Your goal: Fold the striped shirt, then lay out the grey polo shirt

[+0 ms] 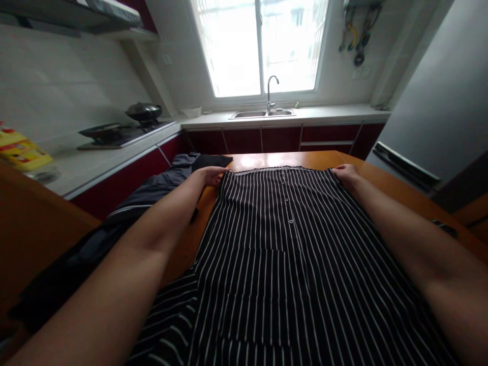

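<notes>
The wooden worktop (pixel 381 183) is carrying a striped shirt (pixel 290 254), which is lying button side up and running from the near edge towards the far one, so its whole width is falling within reach of both arms. A pile of dark clothes (pixel 152 193) is lying off to the left, beside the shirt and out of its way. The left hand (pixel 209 175) and right hand (pixel 346 174) are each sitting on a far corner of the shirt, well apart. Each grip is closing on the cloth there, so the far edge is being pulled taut and flat.
</notes>
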The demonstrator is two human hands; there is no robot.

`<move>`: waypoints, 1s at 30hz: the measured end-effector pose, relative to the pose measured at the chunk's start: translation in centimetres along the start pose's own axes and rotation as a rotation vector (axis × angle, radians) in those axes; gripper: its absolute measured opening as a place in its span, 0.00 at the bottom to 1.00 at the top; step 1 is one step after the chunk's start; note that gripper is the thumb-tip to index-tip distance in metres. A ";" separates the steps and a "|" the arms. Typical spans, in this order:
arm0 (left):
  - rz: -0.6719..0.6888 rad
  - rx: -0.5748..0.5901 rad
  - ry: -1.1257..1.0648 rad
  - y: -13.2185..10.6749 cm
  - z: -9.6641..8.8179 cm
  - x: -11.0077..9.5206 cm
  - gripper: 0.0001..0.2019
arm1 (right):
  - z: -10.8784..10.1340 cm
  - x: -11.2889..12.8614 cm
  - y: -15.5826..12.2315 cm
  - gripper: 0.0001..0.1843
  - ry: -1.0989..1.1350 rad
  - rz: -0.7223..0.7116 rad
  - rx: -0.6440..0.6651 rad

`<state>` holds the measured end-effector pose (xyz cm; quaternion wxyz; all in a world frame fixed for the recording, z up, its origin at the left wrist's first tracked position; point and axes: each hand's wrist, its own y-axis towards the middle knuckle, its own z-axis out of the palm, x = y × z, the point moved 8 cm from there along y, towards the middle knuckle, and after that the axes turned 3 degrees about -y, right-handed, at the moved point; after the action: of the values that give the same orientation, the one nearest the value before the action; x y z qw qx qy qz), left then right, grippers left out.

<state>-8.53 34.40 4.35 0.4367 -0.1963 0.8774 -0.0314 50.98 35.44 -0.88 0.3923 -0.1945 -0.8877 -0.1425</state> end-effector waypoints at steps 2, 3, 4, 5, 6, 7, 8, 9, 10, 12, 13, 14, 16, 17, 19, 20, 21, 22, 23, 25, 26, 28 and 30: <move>0.018 0.137 -0.062 -0.3 0.6 0.2 0.11 | -0.1 0.3 -0.2 0.18 -0.030 -0.038 0.000; 0.035 0.223 -0.096 -0.4 1.0 0.2 0.11 | -0.1 0.4 -0.3 0.19 -0.045 -0.060 0.004; 0.049 0.294 -0.117 -0.5 1.4 0.2 0.11 | -0.1 0.6 -0.4 0.20 -0.058 -0.082 0.015; 0.054 0.346 -0.115 -0.4 1.6 0.2 0.12 | 0.0 0.8 -0.6 0.21 -0.068 -0.107 0.032; 0.046 0.366 -0.086 -0.3 1.5 0.4 0.13 | 0.1 1.1 -0.7 0.21 -0.077 -0.133 0.050; 0.029 0.350 -0.033 0.1 1.2 0.7 0.13 | 0.1 1.3 -0.9 0.22 -0.084 -0.156 0.062; 0.011 0.307 0.028 0.5 0.6 0.9 0.14 | 0.1 1.4 -1.1 0.22 -0.088 -0.171 0.066; -0.004 0.258 0.090 0.9 0.0 1.0 0.15 | 0.1 1.5 -1.2 0.22 -0.092 -0.183 0.066; -0.012 0.210 0.143 1.2 -0.6 0.9 0.15 | 0.0 1.6 -1.3 0.22 -0.097 -0.190 0.063; -0.008 0.153 0.184 1.4 -1.6 0.5 0.16 | -0.1 1.6 -1.5 0.22 -0.104 -0.190 0.051; -0.001 0.158 0.166 1.3 -1.8 0.2 0.16 | -0.1 1.6 -1.5 0.22 -0.104 -0.188 0.051; 0.009 0.180 0.124 1.1 -1.7 -0.2 0.15 | -0.1 1.6 -1.6 0.22 -0.103 -0.185 0.053; 0.043 0.245 -0.005 0.5 -1.4 -0.9 0.13 | -0.1 1.5 -1.7 0.22 -0.100 -0.177 0.058; 0.065 0.278 -0.064 0.2 -1.2 -1.2 0.12 | -0.1 1.4 -1.7 0.22 -0.100 -0.175 0.059; 0.104 0.315 -0.095 -0.2 -0.7 -1.5 0.10 | -0.2 1.4 -1.9 0.21 -0.103 -0.179 0.054; 0.117 0.301 -0.042 -0.2 -0.6 -1.5 0.10 | -0.2 1.4 -2.0 0.21 -0.107 -0.186 0.046; 0.125 0.265 0.045 -0.1 -0.6 -1.4 0.11 | -0.3 1.4 -2.2 0.21 -0.112 -0.196 0.035; 0.131 0.214 0.146 0.2 -0.8 -1.2 0.11 | -0.3 1.5 -2.4 0.20 -0.118 -0.207 0.022; 0.137 0.154 0.241 0.6 -1.0 -1.2 0.10 | -0.3 1.5 -2.6 0.20 -0.124 -0.218 0.011; 0.166 0.043 0.360 1.2 -1.4 -1.6 0.09 | -0.4 1.5 -2.8 0.19 -0.132 -0.234 -0.003; 0.184 0.003 0.381 1.4 -1.5 -1.9 0.09 | -0.3 1.4 -2.9 0.19 -0.135 -0.239 -0.006; 0.223 -0.073 0.403 1.3 -1.6 -2.6 0.12 | -0.3 1.4 -3.0 0.19 -0.138 -0.253 -0.006; 0.324 -0.208 0.456 0.1 -1.4 -3.5 0.20 | -0.2 1.4 -2.9 0.19 -0.143 -0.266 -0.003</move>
<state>-7.77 35.65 7.89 0.2051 -0.0851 0.9713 0.0854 48.88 33.10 -0.03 0.3053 -0.0853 -0.9311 -0.1803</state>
